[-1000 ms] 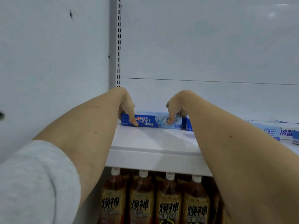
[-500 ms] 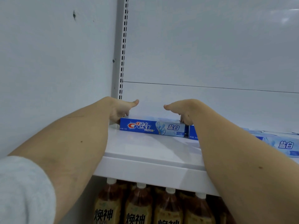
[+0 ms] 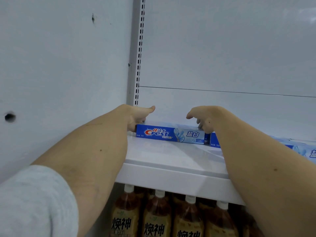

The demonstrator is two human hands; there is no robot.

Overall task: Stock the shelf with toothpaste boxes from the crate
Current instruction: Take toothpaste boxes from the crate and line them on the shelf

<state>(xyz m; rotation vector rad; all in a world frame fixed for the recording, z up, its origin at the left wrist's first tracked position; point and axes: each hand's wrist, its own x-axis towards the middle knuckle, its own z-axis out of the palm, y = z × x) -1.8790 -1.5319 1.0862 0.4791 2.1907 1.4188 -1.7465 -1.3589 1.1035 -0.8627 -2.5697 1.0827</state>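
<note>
Crest toothpaste box (image 3: 171,134) lies flat at the back-left of the white shelf (image 3: 171,177), long axis running left-right, printed face toward the camera. Left hand (image 3: 136,117) sits at the box's left end, fingers tucked behind or on top of that end, thumb stuck out to the right and off the box. Right hand (image 3: 203,118) is at the right end, fingers curled down touching the top back edge, thumb lifted toward the middle. Neither hand is clamped: both look loose, thumbs free, contact only at the ends. Hands are apart, one per end, equally near.

Likely step: final nudge back or release, box already placed. Next move probably pulls both hands straight back toward the body, away from the box.

A second toothpaste box (image 3: 214,140) sits just right of the first, ends nearly touching, mostly hidden by the right forearm. A third box (image 3: 306,151) is further right, partly cut off.

Readable: "Crest", Chinese 佳洁士 above it, 盐白 on the pale right part. Small print unreadable. The bottled tea (image 3: 157,219) below the shelf shows 焕神. Crate not in view.
</note>
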